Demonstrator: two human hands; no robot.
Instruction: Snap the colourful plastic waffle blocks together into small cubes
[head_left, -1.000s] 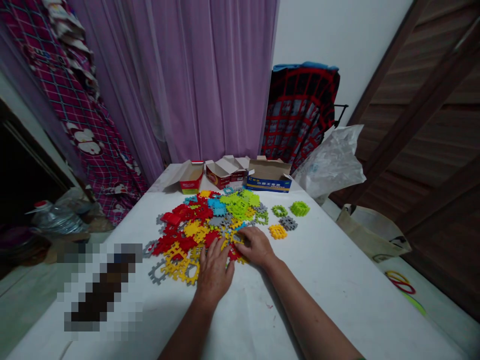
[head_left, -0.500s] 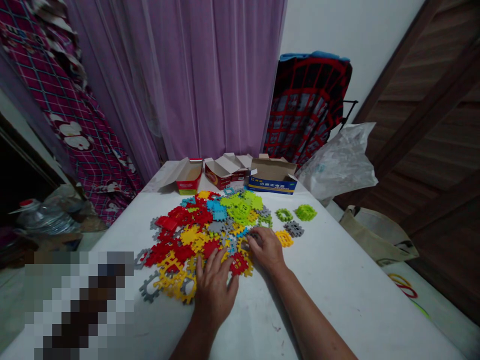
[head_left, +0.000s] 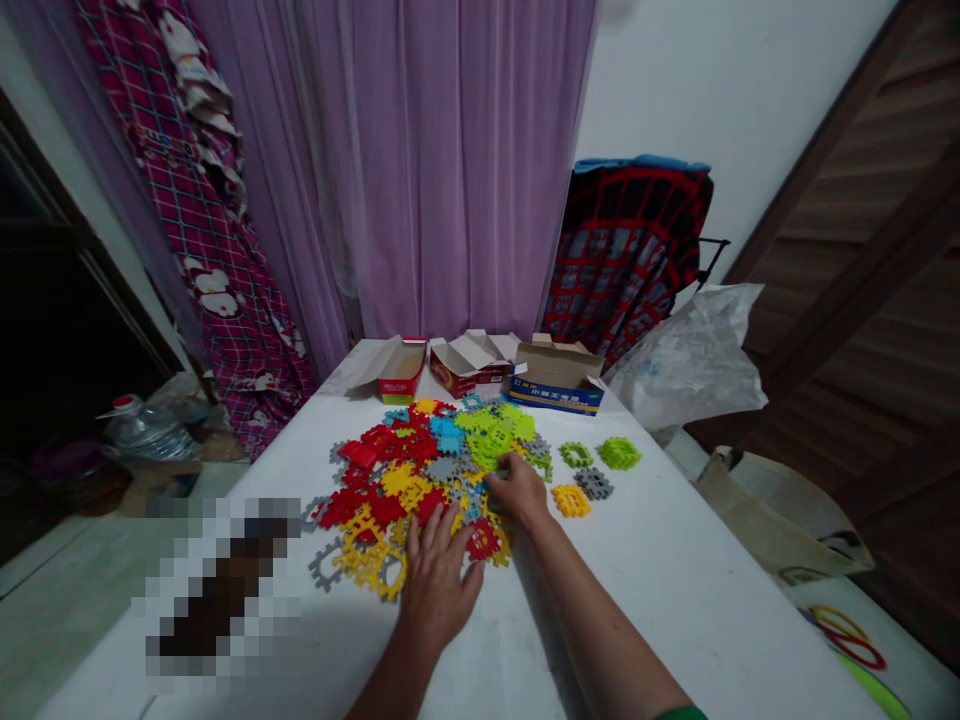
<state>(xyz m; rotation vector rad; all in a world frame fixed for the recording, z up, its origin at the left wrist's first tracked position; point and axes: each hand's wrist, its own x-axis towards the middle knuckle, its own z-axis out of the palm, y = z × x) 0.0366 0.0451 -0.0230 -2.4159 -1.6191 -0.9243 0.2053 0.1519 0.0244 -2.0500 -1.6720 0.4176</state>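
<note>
A spread pile of toothed plastic building pieces lies on the white table, with red pieces [head_left: 360, 502], yellow pieces [head_left: 367, 545], lime green pieces [head_left: 491, 440], blue pieces [head_left: 448, 434] and grey pieces [head_left: 444, 468]. My left hand [head_left: 441, 575] rests palm down at the near edge, fingers spread over red and yellow pieces, holding nothing visible. At the pile's right side, my right hand [head_left: 521, 488] reaches in beside the lime green pieces, its thumb and fingers apart. Its fingertips are partly hidden among the pieces. A red square piece [head_left: 483, 540] lies between my hands.
Right of the pile sit a green ring-shaped piece [head_left: 576, 455], a green block [head_left: 619, 453], grey squares [head_left: 594, 484] and yellow squares [head_left: 571, 501]. Behind stand a red box [head_left: 402, 385], a maroon box [head_left: 457, 378] and a blue box [head_left: 555, 396], all with open flaps.
The view has shifted, so the table sits lower and farther right. My right hand has stretched slightly farther into the pile towards the lime green pieces. My left hand stays at the near edge.
</note>
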